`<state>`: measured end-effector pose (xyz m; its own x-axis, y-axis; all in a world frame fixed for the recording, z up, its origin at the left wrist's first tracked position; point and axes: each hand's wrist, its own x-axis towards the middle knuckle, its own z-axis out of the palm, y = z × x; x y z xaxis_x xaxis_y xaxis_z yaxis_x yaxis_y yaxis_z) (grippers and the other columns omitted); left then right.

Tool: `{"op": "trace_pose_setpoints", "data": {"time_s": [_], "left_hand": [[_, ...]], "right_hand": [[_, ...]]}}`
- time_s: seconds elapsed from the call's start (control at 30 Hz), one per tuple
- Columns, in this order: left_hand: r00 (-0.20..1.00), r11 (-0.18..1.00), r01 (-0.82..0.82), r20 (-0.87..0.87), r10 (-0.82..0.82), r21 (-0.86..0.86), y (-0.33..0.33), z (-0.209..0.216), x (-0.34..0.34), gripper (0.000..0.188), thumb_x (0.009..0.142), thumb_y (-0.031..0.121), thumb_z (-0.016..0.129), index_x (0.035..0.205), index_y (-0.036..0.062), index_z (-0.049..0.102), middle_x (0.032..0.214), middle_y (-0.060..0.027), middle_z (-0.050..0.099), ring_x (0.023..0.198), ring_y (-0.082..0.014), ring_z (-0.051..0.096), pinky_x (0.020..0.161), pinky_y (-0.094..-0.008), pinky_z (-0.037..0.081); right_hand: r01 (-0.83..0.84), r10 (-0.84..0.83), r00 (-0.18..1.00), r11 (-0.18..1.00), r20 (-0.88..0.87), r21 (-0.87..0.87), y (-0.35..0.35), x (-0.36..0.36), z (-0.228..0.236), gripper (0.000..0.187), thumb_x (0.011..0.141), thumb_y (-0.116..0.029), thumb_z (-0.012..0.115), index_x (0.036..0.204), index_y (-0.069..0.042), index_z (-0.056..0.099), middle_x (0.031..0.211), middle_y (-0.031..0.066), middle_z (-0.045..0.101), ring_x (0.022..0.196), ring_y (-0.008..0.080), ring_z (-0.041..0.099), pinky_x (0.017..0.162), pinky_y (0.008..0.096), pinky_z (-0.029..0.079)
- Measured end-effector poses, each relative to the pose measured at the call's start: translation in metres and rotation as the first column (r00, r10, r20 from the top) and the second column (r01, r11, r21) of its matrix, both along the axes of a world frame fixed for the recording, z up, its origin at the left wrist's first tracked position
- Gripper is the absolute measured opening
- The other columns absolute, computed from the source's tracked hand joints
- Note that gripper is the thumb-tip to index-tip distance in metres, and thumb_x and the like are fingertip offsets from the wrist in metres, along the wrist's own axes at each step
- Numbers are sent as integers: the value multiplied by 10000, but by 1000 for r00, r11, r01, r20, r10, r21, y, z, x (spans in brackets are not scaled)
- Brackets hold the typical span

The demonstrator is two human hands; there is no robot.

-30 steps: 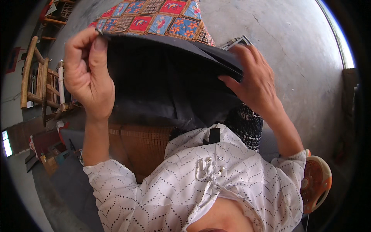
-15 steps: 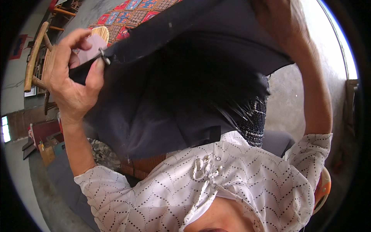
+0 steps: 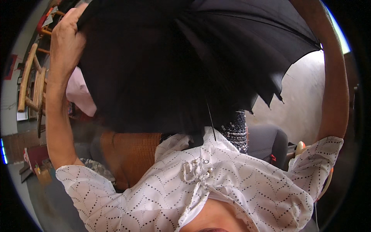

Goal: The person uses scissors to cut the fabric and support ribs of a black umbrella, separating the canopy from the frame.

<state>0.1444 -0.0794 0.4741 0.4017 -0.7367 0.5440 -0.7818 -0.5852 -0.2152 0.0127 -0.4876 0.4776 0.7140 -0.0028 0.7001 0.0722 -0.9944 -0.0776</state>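
A black umbrella point(image 3: 154, 73), its canopy partly spread, fills the space in front of my chest. Folds and ribs show on its right side, with several rib tips poking out along the lower right edge. At the upper left, my left hand point(image 3: 67, 38) is closed on the canopy's edge; its fingertips are partly hidden behind the cloth. My right arm reaches up along the right side of the umbrella and leaves the picture at the top, so the right hand is out of sight.
At the left stands a bamboo chair point(image 3: 29, 77). Pale pink cloth point(image 3: 79, 92) shows beside my left forearm. A brown woven surface point(image 3: 131, 154) lies below the umbrella, and a dark grey cushioned seat point(image 3: 266, 141) sits at the right. A dark red box point(image 3: 36, 158) is at the far left.
Both arms have moved up and outward, and the canopy has spread wider and risen with them. My right hand has passed out of the top of the picture.
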Motion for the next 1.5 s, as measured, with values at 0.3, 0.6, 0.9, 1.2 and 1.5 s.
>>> {"op": "trace_pose_setpoints", "data": {"time_s": [0.3,0.6,0.9,1.2,1.5], "left_hand": [[971,958,217,145,-191,-187,-130,-76,29,155,825,177,582,859,30,544,715,-233,607,737,-342,649,640,-417,486],[864,934,264,372,-339,240,-193,-57,33,90,837,106,473,800,57,538,608,-207,576,608,-365,622,529,-444,484],[890,921,301,275,-364,247,-193,-49,-16,52,786,82,509,800,54,551,626,-214,577,652,-391,618,568,-471,483],[882,929,338,292,-369,154,-178,-40,-32,66,759,76,528,812,43,552,675,-226,587,710,-413,610,602,-482,481],[906,946,301,276,-322,118,-172,-28,-38,134,756,36,491,854,39,581,737,-232,607,753,-411,614,640,-473,484]], "right_hand": [[307,-60,848,866,-527,395,-33,-50,-104,177,848,-81,498,796,26,629,566,84,554,470,162,515,456,287,437],[262,44,901,737,-431,623,-72,-125,-208,455,914,-447,554,1196,-92,587,999,107,650,920,207,626,838,345,497],[802,-136,298,572,-945,171,52,-442,-408,457,854,-404,607,730,34,565,707,252,574,643,379,567,632,448,451],[891,-173,179,-388,-969,234,149,-523,-540,626,814,-591,595,781,34,581,648,161,623,574,274,631,639,404,503],[992,-266,20,-113,-964,52,152,-519,-522,510,659,-459,769,832,-17,585,823,193,637,812,351,628,753,419,485]]}}
